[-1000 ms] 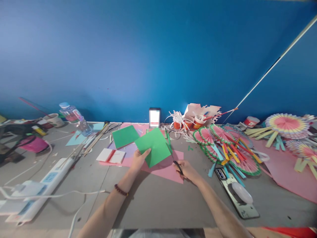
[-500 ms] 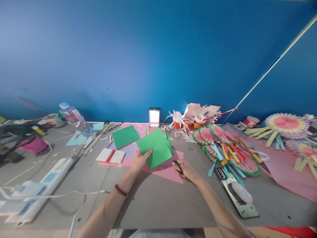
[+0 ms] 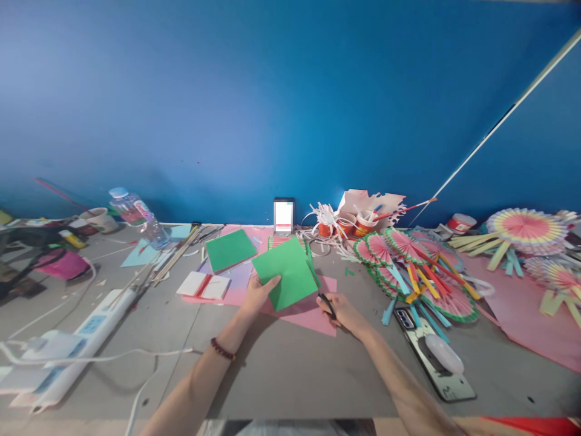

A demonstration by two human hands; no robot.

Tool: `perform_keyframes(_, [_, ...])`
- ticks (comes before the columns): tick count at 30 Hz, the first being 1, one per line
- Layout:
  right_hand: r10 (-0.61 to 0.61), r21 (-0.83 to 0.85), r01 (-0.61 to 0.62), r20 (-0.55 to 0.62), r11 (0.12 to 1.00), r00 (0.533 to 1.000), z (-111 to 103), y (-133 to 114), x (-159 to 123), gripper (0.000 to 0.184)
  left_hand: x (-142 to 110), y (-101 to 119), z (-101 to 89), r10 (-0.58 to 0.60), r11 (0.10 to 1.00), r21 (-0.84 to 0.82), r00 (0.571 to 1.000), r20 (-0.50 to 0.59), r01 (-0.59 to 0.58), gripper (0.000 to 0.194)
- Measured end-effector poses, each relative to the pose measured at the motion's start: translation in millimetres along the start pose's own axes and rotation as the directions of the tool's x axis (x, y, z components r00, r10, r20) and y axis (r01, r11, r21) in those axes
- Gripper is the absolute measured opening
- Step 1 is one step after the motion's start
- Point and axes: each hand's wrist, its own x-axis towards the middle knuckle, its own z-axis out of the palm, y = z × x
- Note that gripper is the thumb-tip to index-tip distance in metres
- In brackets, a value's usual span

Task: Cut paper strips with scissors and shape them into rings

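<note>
My left hand (image 3: 258, 295) pinches the lower left side of a square sheet of green paper (image 3: 285, 275), thumb on top. At the sheet's right edge, my right hand (image 3: 341, 312) grips scissors (image 3: 327, 306) by their dark handles; the blades are mostly hidden by the paper. A narrow green strip (image 3: 314, 274) stands slightly apart along that edge. Beneath lies pink paper (image 3: 318, 318). Another green sheet (image 3: 230, 250) rests behind to the left, and a red and white pad-like item (image 3: 204, 286) lies left of my left hand.
Pleated paper fans (image 3: 408, 266) with coloured strips lie to the right, near a phone (image 3: 454, 378) with a white mouse-like object (image 3: 443, 354) on it. A power strip (image 3: 86, 339) with cables and a plastic bottle (image 3: 140, 215) are on the left. A small screen (image 3: 284, 216) stands at the wall.
A narrow green strip now shows separated along the sheet's right edge, where the scissor blade was visible before. Both hands keep nearly the same place.
</note>
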Motion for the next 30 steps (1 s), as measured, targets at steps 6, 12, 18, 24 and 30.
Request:
perform_keyframes(6, [0.005, -0.010, -0.006, -0.024, 1.000, 1.000, 0.8, -3.4, -3.0, 0.042, 2.6, -3.9, -2.0, 0.008, 1.000, 0.016, 1.000, 0.006, -0.008, 0.046])
perform_keyframes(12, [0.015, -0.007, -0.015, -0.041, 1.000, 0.999, 0.0, 1.3, 0.8, 0.043, 2.9, -5.9, -2.5, 0.008, 1.000, 0.014, 1.000, 0.003, -0.008, 0.045])
perform_keyframes(18, [-0.023, 0.007, 0.023, 0.001, 1.000, 1.000, -1.2, 6.4, 1.7, 0.040, 1.2, -3.2, -1.4, -0.005, 1.000, -0.013, 1.000, 0.021, 0.005, 0.044])
perform_keyframes(24, [-0.021, 0.005, 0.021, 0.022, 1.000, 1.000, -1.8, 7.1, 2.0, 0.039, 1.3, 0.3, -0.4, -0.016, 1.000, -0.014, 1.000, -0.023, 0.016, 0.047])
perform_keyframes(30, [-0.028, -0.002, 0.028, 0.025, 1.000, 0.999, -1.1, 1.8, -0.8, 0.040, 1.7, 0.5, -0.6, -0.013, 1.000, -0.008, 1.000, -0.020, 0.013, 0.044])
